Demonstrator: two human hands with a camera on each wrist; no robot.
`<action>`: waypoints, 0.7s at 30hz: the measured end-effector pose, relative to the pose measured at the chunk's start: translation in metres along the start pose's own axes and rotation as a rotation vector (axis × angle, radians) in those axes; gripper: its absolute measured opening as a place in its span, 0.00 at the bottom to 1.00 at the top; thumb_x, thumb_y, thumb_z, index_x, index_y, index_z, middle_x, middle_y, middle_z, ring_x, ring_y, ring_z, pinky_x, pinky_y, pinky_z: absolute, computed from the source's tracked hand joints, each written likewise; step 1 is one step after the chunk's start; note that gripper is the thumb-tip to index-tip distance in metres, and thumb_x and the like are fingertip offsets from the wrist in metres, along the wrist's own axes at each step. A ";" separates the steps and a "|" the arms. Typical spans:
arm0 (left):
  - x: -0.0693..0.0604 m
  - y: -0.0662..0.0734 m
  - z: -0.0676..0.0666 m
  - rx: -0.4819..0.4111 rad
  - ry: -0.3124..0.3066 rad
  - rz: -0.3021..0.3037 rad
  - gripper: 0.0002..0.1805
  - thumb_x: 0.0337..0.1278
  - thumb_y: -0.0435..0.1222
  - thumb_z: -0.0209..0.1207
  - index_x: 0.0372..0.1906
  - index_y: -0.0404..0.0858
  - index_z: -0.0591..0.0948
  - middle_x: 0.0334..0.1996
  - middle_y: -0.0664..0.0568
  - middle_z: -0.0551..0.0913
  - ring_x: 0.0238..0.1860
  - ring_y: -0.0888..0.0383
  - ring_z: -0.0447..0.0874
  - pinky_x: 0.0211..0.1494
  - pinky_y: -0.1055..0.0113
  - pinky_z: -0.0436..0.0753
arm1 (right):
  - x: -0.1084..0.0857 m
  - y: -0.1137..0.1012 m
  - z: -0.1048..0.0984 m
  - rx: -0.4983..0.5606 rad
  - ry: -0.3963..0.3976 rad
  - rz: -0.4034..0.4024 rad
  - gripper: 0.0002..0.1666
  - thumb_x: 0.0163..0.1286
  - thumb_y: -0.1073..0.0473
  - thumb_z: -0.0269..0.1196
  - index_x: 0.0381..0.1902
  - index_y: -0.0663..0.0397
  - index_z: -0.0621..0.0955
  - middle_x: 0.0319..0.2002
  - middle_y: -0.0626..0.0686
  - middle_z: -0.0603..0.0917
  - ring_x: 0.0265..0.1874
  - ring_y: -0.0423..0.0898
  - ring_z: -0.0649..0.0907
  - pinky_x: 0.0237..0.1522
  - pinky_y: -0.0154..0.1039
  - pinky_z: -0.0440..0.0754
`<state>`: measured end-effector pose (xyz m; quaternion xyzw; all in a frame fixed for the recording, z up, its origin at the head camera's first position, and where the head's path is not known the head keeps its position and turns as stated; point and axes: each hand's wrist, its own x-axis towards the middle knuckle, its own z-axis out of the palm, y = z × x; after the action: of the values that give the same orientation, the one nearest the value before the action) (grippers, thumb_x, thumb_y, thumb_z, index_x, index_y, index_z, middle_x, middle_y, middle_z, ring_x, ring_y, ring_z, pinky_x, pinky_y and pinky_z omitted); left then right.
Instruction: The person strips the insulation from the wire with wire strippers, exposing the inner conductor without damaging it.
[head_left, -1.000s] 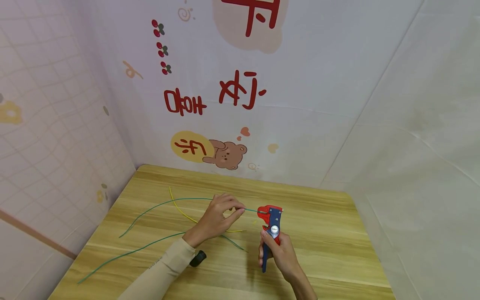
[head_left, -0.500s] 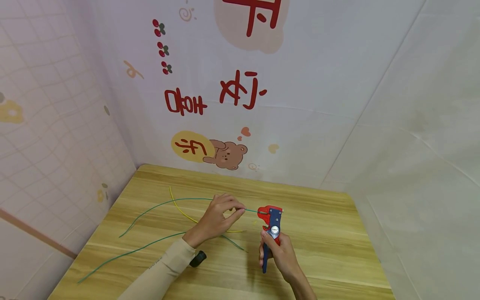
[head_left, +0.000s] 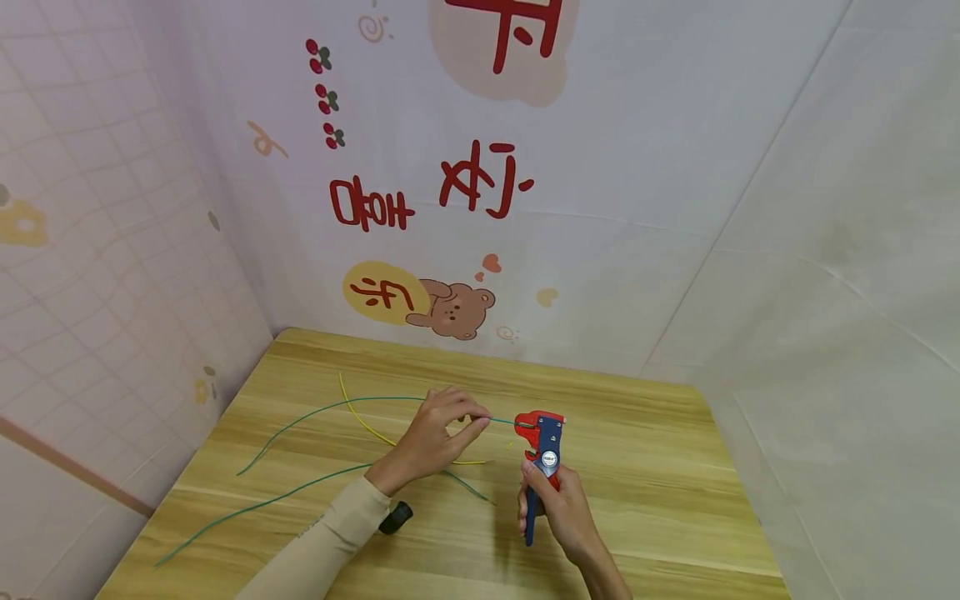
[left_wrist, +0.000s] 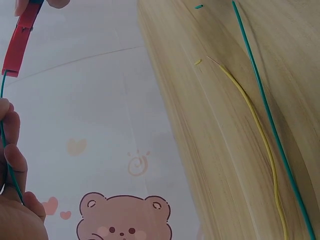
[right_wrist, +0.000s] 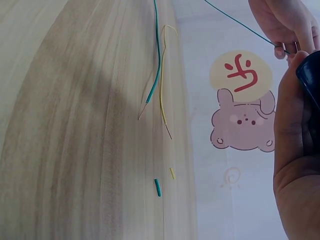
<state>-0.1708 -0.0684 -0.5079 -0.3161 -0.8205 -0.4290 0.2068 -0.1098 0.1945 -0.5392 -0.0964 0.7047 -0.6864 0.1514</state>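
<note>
Between thumb and fingertips, my left hand (head_left: 435, 433) pinches a green wire (head_left: 501, 421). One end of that wire runs into the red head of a red and blue wire stripper (head_left: 551, 437), and its length trails off to the left. My right hand (head_left: 564, 510) grips the stripper's handles, holding the tool upright above the table. In the left wrist view the wire (left_wrist: 2, 90) enters the tip of the stripper's red head (left_wrist: 18, 50). How far it reaches inside is hidden. The right wrist view shows only part of a dark handle (right_wrist: 312, 75) in my right hand.
On the wooden table (head_left: 660, 483) lie a yellow wire (head_left: 360, 419) and another green wire (head_left: 262, 504), both with bared ends. A green offcut (right_wrist: 157, 187) and a yellow offcut (right_wrist: 172, 173) lie nearby. A black object (head_left: 396, 518) sits by my left sleeve. Printed walls surround the table.
</note>
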 end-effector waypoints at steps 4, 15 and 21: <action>0.000 -0.001 0.000 0.002 0.000 -0.001 0.04 0.76 0.35 0.72 0.44 0.47 0.94 0.38 0.60 0.91 0.45 0.61 0.85 0.55 0.59 0.70 | 0.001 -0.001 0.000 0.008 -0.005 0.002 0.28 0.94 0.51 0.53 0.41 0.74 0.76 0.22 0.49 0.83 0.17 0.43 0.89 0.28 0.53 0.93; 0.000 -0.002 0.000 -0.001 0.005 -0.011 0.04 0.76 0.35 0.72 0.44 0.47 0.94 0.38 0.60 0.92 0.45 0.62 0.86 0.55 0.60 0.71 | 0.002 -0.002 -0.001 0.019 -0.029 -0.014 0.26 0.94 0.49 0.54 0.38 0.63 0.79 0.22 0.49 0.84 0.18 0.43 0.88 0.28 0.54 0.93; 0.001 -0.003 0.001 0.006 0.025 0.030 0.04 0.74 0.33 0.73 0.44 0.47 0.94 0.38 0.60 0.91 0.44 0.62 0.85 0.53 0.61 0.69 | 0.002 -0.001 0.000 0.023 -0.024 -0.021 0.26 0.94 0.49 0.53 0.38 0.63 0.79 0.22 0.50 0.83 0.18 0.43 0.88 0.27 0.55 0.93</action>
<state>-0.1733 -0.0690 -0.5097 -0.3222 -0.8143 -0.4274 0.2246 -0.1119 0.1938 -0.5380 -0.1103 0.6938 -0.6949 0.1536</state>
